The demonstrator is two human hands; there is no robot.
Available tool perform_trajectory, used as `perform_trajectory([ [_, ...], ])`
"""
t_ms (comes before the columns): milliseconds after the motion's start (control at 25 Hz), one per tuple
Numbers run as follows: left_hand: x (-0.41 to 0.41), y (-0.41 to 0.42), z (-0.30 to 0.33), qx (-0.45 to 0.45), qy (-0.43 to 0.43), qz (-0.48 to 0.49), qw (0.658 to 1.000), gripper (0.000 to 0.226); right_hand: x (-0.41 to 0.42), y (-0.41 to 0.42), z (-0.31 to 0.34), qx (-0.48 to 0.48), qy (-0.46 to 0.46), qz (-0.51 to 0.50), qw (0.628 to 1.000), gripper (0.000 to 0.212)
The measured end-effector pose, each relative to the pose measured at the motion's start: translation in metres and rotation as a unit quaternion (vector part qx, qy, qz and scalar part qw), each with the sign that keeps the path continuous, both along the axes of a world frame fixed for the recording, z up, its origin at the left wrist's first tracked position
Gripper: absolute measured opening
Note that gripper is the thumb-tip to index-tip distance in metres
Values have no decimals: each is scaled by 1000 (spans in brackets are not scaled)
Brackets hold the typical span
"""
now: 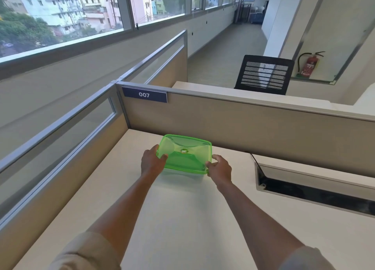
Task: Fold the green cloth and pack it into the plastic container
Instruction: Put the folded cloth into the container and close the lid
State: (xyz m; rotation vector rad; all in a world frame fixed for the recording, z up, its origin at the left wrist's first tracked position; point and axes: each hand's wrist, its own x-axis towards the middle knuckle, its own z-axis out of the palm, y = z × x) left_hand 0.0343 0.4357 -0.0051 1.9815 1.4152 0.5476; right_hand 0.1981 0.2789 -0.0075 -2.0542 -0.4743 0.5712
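A clear plastic container (182, 173) with a translucent green lid (185, 154) stands on the white desk (182, 219), close to the back partition. My left hand (151, 161) grips the lid's left edge, thumb on top. My right hand (220, 168) grips the lid's near right corner. A green shape shows dimly through the lid; I cannot tell whether it is the green cloth. No cloth lies on the desk.
Beige partitions (243, 119) wall the desk at the back and left, with a "007" sign (144, 95). An open cable tray (312, 190) is sunk in the desk at right. A black mesh chair (263, 75) stands beyond the partition.
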Motion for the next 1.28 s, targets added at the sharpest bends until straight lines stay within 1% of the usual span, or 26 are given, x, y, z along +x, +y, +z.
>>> perform_trajectory([
  [200, 2, 6, -10, 7, 62, 9, 998, 55, -2, 13, -8, -29, -12, 7, 999, 41],
  [360, 9, 9, -16, -17, 63, 19, 998, 56, 1, 21, -15, -54, -34, 17, 998, 43],
  [480, 11, 11, -19, -13, 60, 17, 998, 56, 4, 23, -16, -70, -62, 39, 995, 44],
  [760, 15, 10, -22, 17, 116, -7, 993, 52, 5, 24, -10, -95, -106, 86, 986, 51],
  [1000, 12, 13, -27, 10, 145, -24, 989, 53, 6, 23, -9, -99, -93, 118, 984, 54],
  [1120, 14, 3, -26, 8, 147, -27, 989, 54, 8, 22, -6, -85, -67, 100, 989, 55],
  [1280, 15, -5, -25, 30, 161, -25, 986, 57, 10, 21, -6, -80, -56, 83, 992, 54],
])
